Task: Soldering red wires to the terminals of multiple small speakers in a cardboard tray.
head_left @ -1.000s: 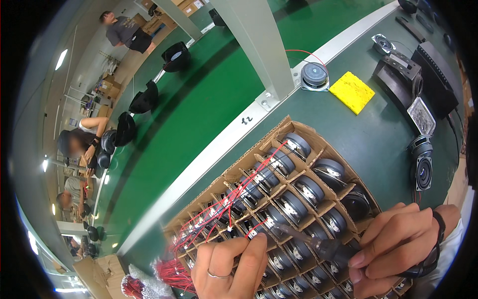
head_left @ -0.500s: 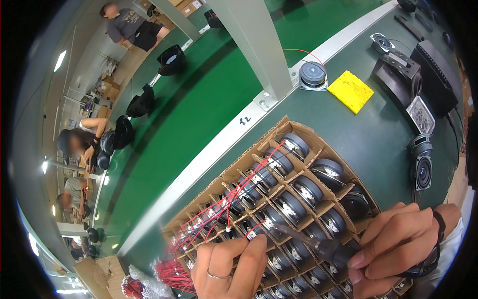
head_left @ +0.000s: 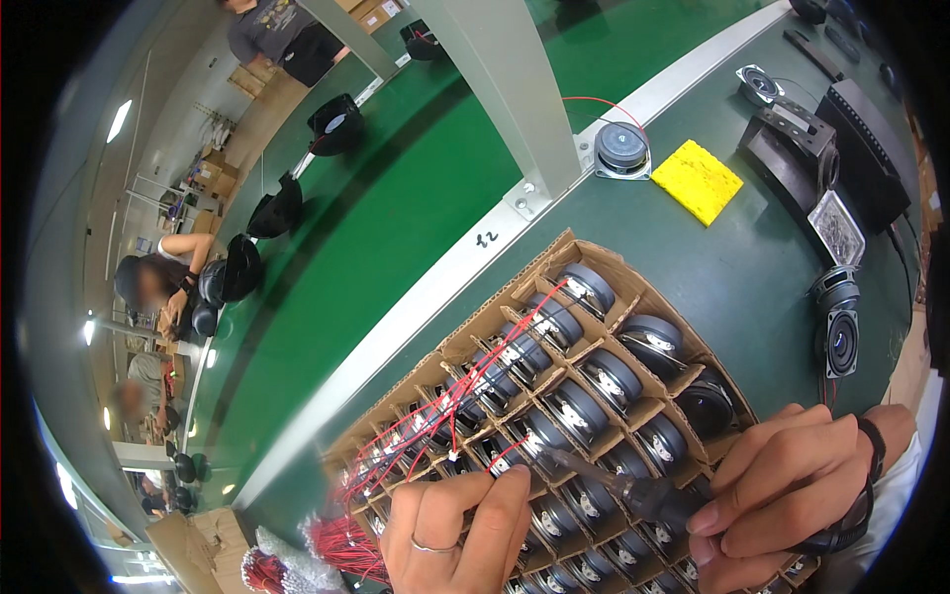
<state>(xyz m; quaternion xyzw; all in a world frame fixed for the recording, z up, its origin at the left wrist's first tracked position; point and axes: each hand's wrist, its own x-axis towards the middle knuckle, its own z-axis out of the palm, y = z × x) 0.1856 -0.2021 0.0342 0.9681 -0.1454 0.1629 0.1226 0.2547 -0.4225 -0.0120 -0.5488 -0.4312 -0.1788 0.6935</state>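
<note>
My right hand (head_left: 792, 485) is closed around the dark handle of a soldering iron (head_left: 655, 498), its thin tip pointing left into a speaker in the box. Close by on the left, my left hand (head_left: 450, 535), with a ring on one finger, pinches a short red wire (head_left: 507, 456) at a speaker's terminals. Whether the tip touches the wire is too small to tell. Below both hands is a divided cardboard box (head_left: 586, 252) holding many round speakers (head_left: 577, 413) in its cells. More red wires (head_left: 475, 384) run across the row along its far left side.
A yellow sponge (head_left: 698, 183) and a loose speaker (head_left: 621, 148) lie beyond the box. Right of them stand a soldering iron holder (head_left: 792, 163) and a black device (head_left: 863, 148). Bundled red wires (head_left: 341, 544) are left of my hand. Black housings (head_left: 336, 124) line the green conveyor (head_left: 396, 218); people are beyond.
The black housings on the conveyor have shifted slightly toward the lower left. A standing person at the top left has moved to the right. Both my hands stay nearly still.
</note>
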